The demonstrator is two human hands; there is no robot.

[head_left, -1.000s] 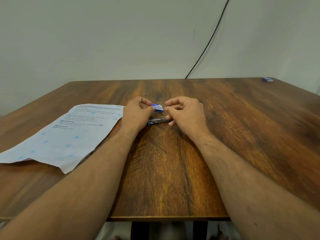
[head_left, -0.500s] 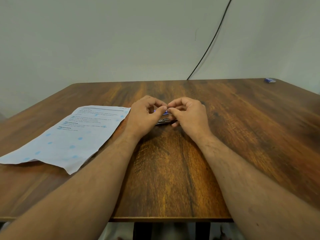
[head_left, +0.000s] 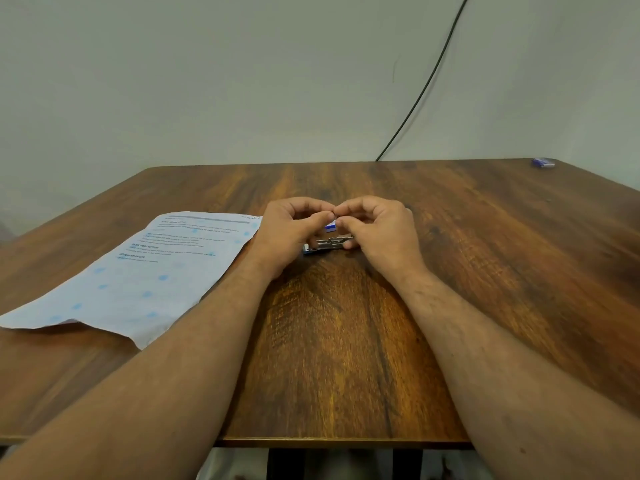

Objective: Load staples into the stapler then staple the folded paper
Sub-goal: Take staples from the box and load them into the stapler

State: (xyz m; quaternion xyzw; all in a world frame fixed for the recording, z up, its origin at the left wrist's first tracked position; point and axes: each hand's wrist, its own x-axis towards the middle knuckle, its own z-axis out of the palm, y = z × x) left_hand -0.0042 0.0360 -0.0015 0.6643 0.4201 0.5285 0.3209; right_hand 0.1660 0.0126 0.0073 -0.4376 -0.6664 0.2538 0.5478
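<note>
A small blue and white staple box (head_left: pixel 331 226) is held just above the wooden table (head_left: pixel 346 348) at its middle. My left hand (head_left: pixel 291 230) and my right hand (head_left: pixel 377 230) meet over it, thumbs and forefingers pinched together at its top. Most of the box is hidden by the fingers. Directly below lies the small metal stapler (head_left: pixel 329 242) with a blue end pointing left; my right hand's lower fingers touch its right end. The printed paper (head_left: pixel 138 271) lies flat to the left, its near corner slightly lifted.
Another small blue box (head_left: pixel 542 162) sits at the table's far right corner. A black cable (head_left: pixel 426 84) runs down the wall behind the table. The table's front edge is close to my elbows.
My two hands have closed in on each other until the fingertips meet over the staple box, which is now mostly covered. The stapler and paper have stayed put.
</note>
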